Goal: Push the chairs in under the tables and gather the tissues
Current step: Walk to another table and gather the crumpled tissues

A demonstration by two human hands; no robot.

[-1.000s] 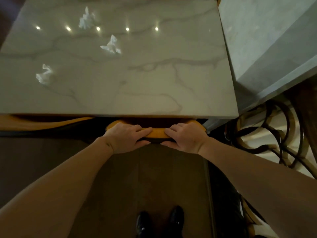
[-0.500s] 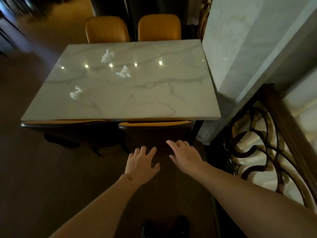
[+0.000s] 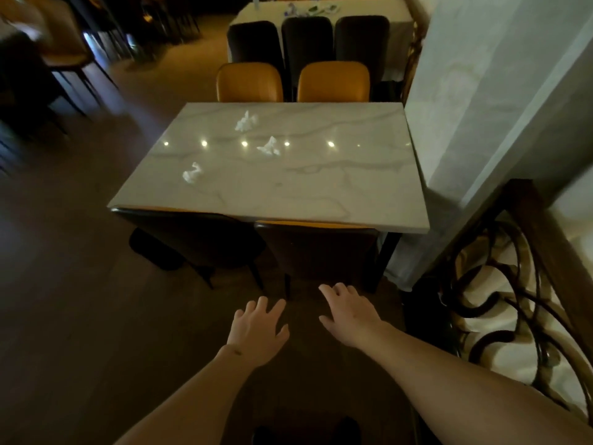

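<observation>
**Hands off the near right chair; tissues not yet gathered**

Left third of frame: dark floor, other chairs blurred at upper left. Nothing of the task here.

Centre: tabletop with three crumpled tissues: one at centre left, one toward the far edge, one near the middle. All three lie apart from each other, untouched. Near left chair and near right chair both sit with their backs against the near table edge; two far chairs likewise at the top.

Lower centre: left hand and right hand, fingers spread, holding nothing, well short of the chair back.

Change: a second ago both hands gripped the top of the near right chair; now released, and the view has pulled back. Judgement: chair step at this table looks done; tissues are next.

Right: pillar, scrolled railing.
</observation>
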